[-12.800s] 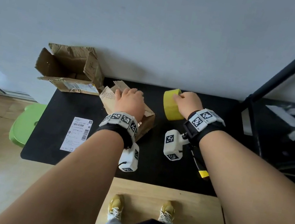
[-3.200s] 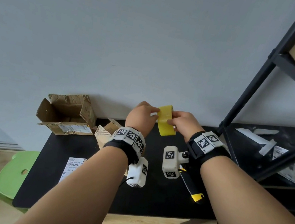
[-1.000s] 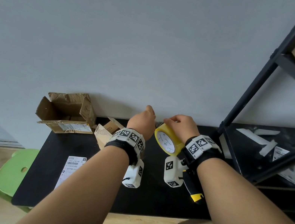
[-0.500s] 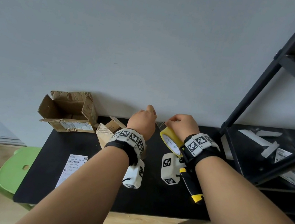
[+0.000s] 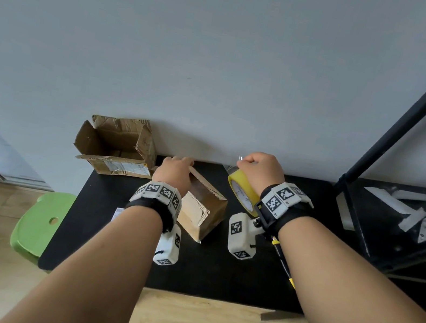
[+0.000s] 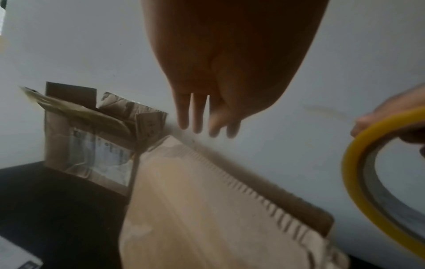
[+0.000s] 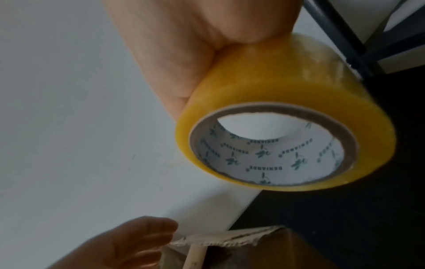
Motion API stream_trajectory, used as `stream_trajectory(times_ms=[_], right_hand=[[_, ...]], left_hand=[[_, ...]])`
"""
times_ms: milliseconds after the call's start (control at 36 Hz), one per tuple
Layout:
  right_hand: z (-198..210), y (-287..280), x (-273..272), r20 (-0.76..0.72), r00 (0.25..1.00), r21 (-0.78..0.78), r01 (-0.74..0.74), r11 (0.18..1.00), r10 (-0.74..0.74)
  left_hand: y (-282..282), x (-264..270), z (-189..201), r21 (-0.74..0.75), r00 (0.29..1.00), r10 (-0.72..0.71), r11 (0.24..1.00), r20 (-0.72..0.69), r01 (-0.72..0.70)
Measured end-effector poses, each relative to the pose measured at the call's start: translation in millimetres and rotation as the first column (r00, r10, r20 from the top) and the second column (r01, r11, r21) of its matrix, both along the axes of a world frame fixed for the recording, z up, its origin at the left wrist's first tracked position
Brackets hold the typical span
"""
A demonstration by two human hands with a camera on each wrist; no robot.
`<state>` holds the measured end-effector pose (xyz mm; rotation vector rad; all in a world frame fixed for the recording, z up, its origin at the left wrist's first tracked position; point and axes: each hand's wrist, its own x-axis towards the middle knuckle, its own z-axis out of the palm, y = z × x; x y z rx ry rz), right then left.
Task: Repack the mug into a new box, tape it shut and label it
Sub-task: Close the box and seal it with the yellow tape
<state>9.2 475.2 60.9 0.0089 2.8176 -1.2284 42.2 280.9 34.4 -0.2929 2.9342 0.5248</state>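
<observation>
A small brown cardboard box [image 5: 205, 207] lies on the black table [image 5: 215, 270] with its top flaps down. My left hand [image 5: 182, 160] reaches over it, and its straight fingers [image 6: 202, 118] lie at the box's [image 6: 207, 209] far edge by the wall. To the right, my right hand [image 5: 258, 169] grips a yellow roll of tape [image 5: 240, 194] from above and holds it on edge just above the table. The right wrist view shows the tape roll [image 7: 287, 136] under my palm and the box's corner [image 7: 230, 243] below it. No mug is visible.
An old torn box [image 5: 115, 144] stands open at the table's back left. A white label sheet [image 5: 118, 213] peeks out beside my left wrist. A yellow-and-black knife [image 5: 281, 261] lies under my right forearm. A black shelf frame [image 5: 373, 149] rises at the right, and a green stool [image 5: 37, 221] stands at the left.
My left hand has come down and to the left onto the box's far edge. My right hand still holds the tape roll. The view has tilted down towards the table.
</observation>
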Motion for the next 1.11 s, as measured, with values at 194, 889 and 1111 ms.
stream_trajectory(times_ms=[194, 889, 1111], right_hand=[[-5, -35, 1, 0.023, 0.999, -0.035, -0.025, 0.999, 0.026], [-19, -66, -12, 0.163, 0.985, 0.228, -0.094, 0.969, 0.057], [-10, -60, -16, 0.105, 0.992, 0.256, -0.099, 0.961, 0.074]], left_hand=[[-24, 5, -25, -0.086, 1.0, -0.022, 0.996, 0.014, 0.023], [-47, -24, -55, 0.074, 0.986, -0.067, 0.996, 0.15, 0.056], [-17, -14, -53, 0.137, 0.99, -0.093, 0.987, 0.104, 0.079]])
